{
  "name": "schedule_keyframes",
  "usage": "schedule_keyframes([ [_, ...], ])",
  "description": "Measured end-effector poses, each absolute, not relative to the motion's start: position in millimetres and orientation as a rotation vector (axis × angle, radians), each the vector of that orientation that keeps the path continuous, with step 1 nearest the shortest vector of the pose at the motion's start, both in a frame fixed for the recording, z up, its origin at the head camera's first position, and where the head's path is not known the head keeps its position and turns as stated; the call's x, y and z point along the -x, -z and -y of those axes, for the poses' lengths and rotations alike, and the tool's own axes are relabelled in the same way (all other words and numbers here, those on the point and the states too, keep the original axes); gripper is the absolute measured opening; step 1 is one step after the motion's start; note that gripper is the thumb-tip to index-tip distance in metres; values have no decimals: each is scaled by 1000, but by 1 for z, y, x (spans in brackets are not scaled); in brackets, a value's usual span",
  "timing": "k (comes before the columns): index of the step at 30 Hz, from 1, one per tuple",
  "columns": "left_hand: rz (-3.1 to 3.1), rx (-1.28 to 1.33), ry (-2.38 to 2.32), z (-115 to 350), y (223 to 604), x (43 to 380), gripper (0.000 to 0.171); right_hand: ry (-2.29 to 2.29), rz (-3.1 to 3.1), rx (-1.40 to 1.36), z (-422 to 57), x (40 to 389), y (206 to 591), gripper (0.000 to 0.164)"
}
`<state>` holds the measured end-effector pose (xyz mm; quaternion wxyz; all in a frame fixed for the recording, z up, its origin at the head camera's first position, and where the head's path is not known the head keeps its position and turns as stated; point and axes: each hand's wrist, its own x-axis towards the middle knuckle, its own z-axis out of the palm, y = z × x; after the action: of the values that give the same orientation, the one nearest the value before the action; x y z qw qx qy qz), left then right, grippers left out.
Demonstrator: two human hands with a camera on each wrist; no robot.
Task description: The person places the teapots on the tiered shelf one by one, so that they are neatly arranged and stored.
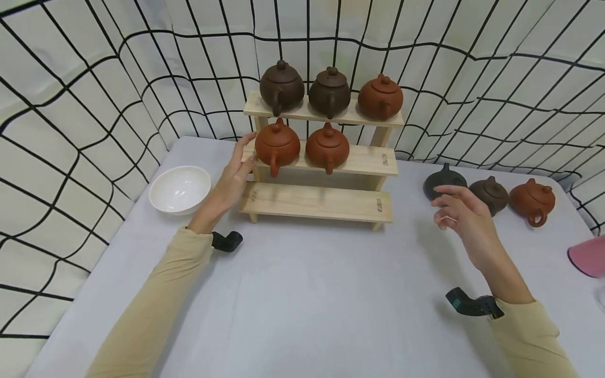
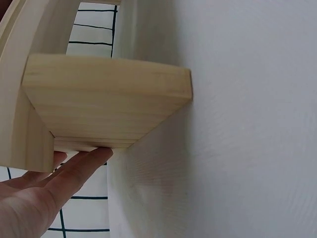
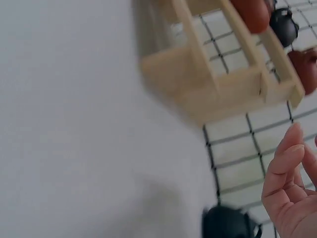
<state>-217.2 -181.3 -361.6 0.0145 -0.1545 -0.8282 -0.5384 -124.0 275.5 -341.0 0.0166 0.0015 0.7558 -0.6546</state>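
A three-tier wooden shelf [image 1: 314,202] stands at the back of the table. My left hand [image 1: 235,170] is at the shelf's left end, beside the left orange-brown teapot [image 1: 277,142] on the middle tier. In the left wrist view, its extended fingers [image 2: 81,171] lie along the wooden end. A second orange-brown teapot [image 1: 327,146] sits to the right on that tier. Loosely bent and holding nothing, my right hand [image 1: 468,226] hovers by the black teapot [image 1: 443,181], overlapping the dark brown teapot [image 1: 491,193] in the head view.
The top tier bears two dark brown teapots [image 1: 282,84] and a reddish one [image 1: 380,97]. Another orange-brown teapot [image 1: 532,199] stands far right, with a pink object [image 1: 588,256] at the edge. A white bowl [image 1: 180,189] sits left. Black wire mesh [image 1: 208,58] encloses the back and sides.
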Motion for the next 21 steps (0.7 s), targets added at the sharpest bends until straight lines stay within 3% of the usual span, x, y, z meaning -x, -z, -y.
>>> schedule_keyframes([
  [9,2581,479,1669,182,364,218,58,2065,-2203,-293,-335,110,371,15],
  [15,2555,495,1675,182,365,220,58,2041,-2097,-301,-348,118,377,15],
  [21,2548,509,1685,181,365,220,57,1998,-2095,-235,-341,126,379,53],
])
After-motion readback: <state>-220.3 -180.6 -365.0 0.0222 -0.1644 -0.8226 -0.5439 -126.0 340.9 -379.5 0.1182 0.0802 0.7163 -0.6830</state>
